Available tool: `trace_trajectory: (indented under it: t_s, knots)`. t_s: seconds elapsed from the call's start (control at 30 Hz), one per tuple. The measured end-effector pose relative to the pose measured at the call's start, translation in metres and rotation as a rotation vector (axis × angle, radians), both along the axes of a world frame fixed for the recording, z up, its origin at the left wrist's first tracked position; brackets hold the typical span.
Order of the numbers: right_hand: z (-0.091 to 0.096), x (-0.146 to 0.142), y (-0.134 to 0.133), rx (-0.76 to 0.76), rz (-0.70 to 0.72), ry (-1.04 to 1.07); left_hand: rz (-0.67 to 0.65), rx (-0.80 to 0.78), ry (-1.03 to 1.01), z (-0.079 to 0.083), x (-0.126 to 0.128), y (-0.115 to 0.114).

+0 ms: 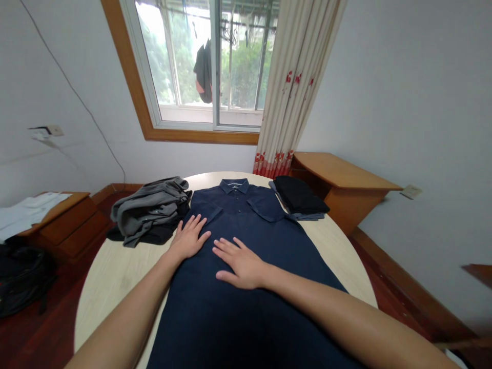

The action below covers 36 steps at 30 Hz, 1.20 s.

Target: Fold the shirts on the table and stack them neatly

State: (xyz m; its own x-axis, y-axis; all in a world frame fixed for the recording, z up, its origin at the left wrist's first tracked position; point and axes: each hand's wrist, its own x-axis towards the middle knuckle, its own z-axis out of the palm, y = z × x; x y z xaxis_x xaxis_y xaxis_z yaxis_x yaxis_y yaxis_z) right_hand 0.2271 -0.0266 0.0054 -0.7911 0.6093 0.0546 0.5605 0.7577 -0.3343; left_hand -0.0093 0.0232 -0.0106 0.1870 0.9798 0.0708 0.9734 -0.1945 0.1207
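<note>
Both hands lie flat and spread, palms down, gripping nothing: left hand [189, 237] on the near-left edge of the shirt [246, 287], right hand [240, 264] just beside it on the shirt's middle. The shirt lies face up under them, collar [234, 185] at the far end, hem running toward the body. Risk, as I judge it: pressing unevenly could drag the cloth into creases or skew it across the smooth top; the left fingers sit near the shirt's edge and could rumple it. Surface: round pale table [115, 271]. Left of the left hand, a grey heap of clothes [149, 210]; beyond the right hand, a folded dark stack [300, 197]. Window [207, 66] and curtain [295, 87] beyond; wooden cabinets either side.
</note>
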Motion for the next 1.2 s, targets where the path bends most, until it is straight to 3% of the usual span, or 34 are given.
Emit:
trace_trajectory:
  t_s: [0.1, 0.27, 0.37, 0.57, 0.77, 0.93, 1.2]
  knots:
    - [0.003, 0.009, -0.005, -0.027, -0.029, 0.022, 0.014, -0.016, 0.003, 0.001, 0.000, -0.004]
    - [-0.005, 0.054, 0.037, 0.025, -0.360, 0.050, 0.052, -0.017, -0.011, 0.005, 0.000, -0.009]
    - [-0.013, 0.076, 0.054, 0.048, -0.458, 0.074, 0.185, 0.074, -0.040, 0.013, -0.001, -0.013]
    - [-0.019, 0.085, 0.055, 0.059, -0.441, 0.112, 0.335, 0.048, -0.001, 0.033, -0.012, -0.024]
    - [-0.017, 0.086, 0.055, 0.029, -0.436, 0.122, 0.390, -0.039, -0.017, 0.028, -0.024, -0.021]
    - [-0.016, 0.086, 0.053, 0.029, -0.438, 0.122, 0.434, -0.065, -0.026, 0.025, -0.027, -0.001]
    - [-0.010, 0.085, 0.051, 0.009, -0.432, 0.123, 0.550, -0.231, -0.055, 0.041, -0.033, 0.046]
